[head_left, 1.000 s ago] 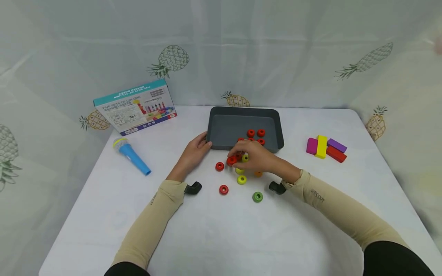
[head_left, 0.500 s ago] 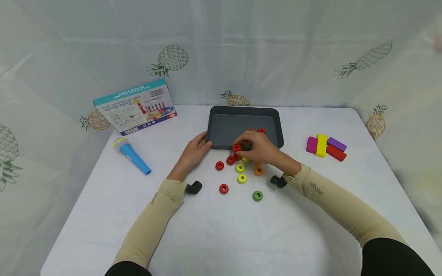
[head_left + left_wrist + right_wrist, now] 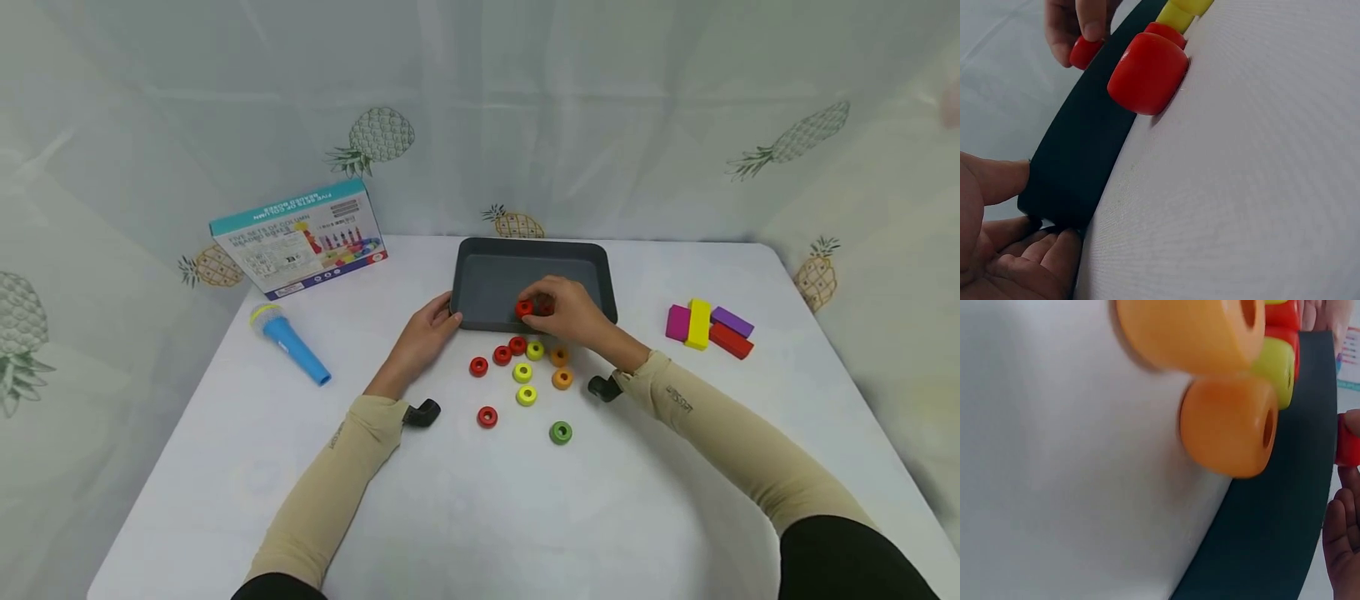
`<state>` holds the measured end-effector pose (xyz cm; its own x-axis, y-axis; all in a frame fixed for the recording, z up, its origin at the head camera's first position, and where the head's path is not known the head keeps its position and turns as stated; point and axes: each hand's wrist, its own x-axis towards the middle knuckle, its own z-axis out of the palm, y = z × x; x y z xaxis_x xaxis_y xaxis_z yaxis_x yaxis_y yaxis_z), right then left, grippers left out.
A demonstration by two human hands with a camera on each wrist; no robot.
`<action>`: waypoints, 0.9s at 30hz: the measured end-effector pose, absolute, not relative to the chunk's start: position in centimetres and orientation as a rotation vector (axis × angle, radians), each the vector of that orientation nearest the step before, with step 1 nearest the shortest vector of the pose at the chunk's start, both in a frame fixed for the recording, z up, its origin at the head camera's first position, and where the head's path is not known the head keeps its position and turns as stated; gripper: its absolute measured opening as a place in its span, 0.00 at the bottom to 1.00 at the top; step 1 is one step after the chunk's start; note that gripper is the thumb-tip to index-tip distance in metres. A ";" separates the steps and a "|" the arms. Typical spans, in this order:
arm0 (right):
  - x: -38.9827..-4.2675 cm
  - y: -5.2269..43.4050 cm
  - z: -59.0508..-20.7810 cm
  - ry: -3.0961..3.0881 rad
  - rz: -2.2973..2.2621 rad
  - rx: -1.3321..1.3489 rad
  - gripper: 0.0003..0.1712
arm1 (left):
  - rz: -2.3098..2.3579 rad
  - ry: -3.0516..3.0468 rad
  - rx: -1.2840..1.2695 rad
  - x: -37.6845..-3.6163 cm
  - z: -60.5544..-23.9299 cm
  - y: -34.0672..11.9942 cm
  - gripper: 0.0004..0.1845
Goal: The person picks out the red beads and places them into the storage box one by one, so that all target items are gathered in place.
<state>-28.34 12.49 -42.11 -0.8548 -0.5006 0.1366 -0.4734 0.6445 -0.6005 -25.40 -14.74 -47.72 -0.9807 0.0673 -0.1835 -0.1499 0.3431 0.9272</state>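
Right hand: the right hand (image 3: 567,312) is over the near edge of the dark tray (image 3: 480,287), fingers curled, pinching a red ring (image 3: 524,307) between thumb and fingertips. The left wrist view shows the same pinch, ring (image 3: 1085,52) held above the tray's near wall.
Left hand: the left hand (image 3: 422,336) grips the tray's near left corner; thumb on the rim, fingers (image 3: 1035,256) curled under the outer wall.
Held ring, location: above the front part of the tray, in the air or just at the rim; cannot tell whether it touches the tray.
Tray: dark grey, rectangular, at the middle back of the white table (image 3: 465,500). Its contents are mostly hidden behind the right hand.
Rings on table: just in front of the tray, a row of a red ring (image 3: 478,367), two more red (image 3: 502,355) and a yellow-green one (image 3: 535,350); two more yellow-green (image 3: 522,372); two orange rings (image 3: 562,378); one lone red (image 3: 487,417); one green ring (image 3: 560,432) nearest the person.
Far left: toy box (image 3: 300,239) leaning at the backdrop, blue toy microphone (image 3: 287,342) lying in front of it.
Far right: cluster of coloured blocks (image 3: 708,325), well apart from the tray.
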 end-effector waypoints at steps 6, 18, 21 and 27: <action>-29.0 12.2 -42.9 2.783 -1.004 -0.781 0.18 | 1.680 2.403 -0.082 -24.7 -48.4 -15.0 0.33; -31.5 12.3 -43.4 2.843 -1.009 -0.694 0.20 | 1.714 2.406 -0.032 -25.4 -47.7 -14.8 0.32; -32.0 12.3 -43.5 2.838 -1.014 -0.666 0.21 | 1.722 2.410 -0.026 -25.6 -47.6 -14.9 0.32; -32.5 12.2 -43.9 2.824 -1.006 -0.661 0.21 | 1.707 2.406 -0.028 -25.6 -47.5 -14.9 0.33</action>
<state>-32.53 12.15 -43.93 -0.9049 -0.4190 0.0748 -0.3719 0.6928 -0.6179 -25.65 -14.88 -47.45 -0.9815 0.0947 -0.1662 -0.1256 0.3364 0.9333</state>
